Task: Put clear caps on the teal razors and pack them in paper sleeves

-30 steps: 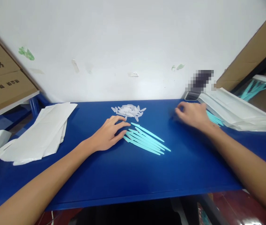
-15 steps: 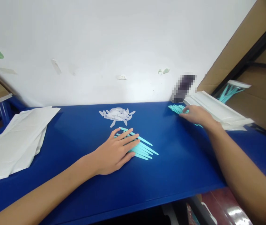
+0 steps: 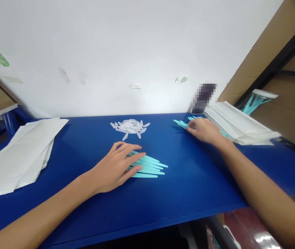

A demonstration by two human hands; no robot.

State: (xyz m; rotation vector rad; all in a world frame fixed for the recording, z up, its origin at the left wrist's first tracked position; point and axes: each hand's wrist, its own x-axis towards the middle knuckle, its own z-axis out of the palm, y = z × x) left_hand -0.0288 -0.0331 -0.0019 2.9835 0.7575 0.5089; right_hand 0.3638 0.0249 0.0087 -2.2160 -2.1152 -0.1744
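Observation:
My left hand (image 3: pixel 116 167) lies over a fan of flat, tapered turquoise sticks (image 3: pixel 150 168) on the blue table, its fingers spread and resting on them. Part of that fan is hidden under the palm. At the back right, my right hand (image 3: pixel 202 129) is closed, thumb and fingers pinching several turquoise sticks (image 3: pixel 180 123) whose ends point left. More turquoise sticks (image 3: pixel 194 118) show just behind this hand, partly covered by it. Beyond my left hand sits a pile of small translucent white pieces (image 3: pixel 130 126), which neither hand touches.
White bags or sheets (image 3: pixel 25 155) lie at the left of the blue table (image 3: pixel 189 193). At the right are more white sheets (image 3: pixel 241 124) and a clear container of turquoise sticks (image 3: pixel 256 102). A blurred-out phone-like object (image 3: pixel 199 107) leans on the white wall (image 3: pixel 137 52).
My right hand has moved left and taken sticks from the pile at the back right. My left hand has shifted left, and the fan under it has shifted left and changed shape.

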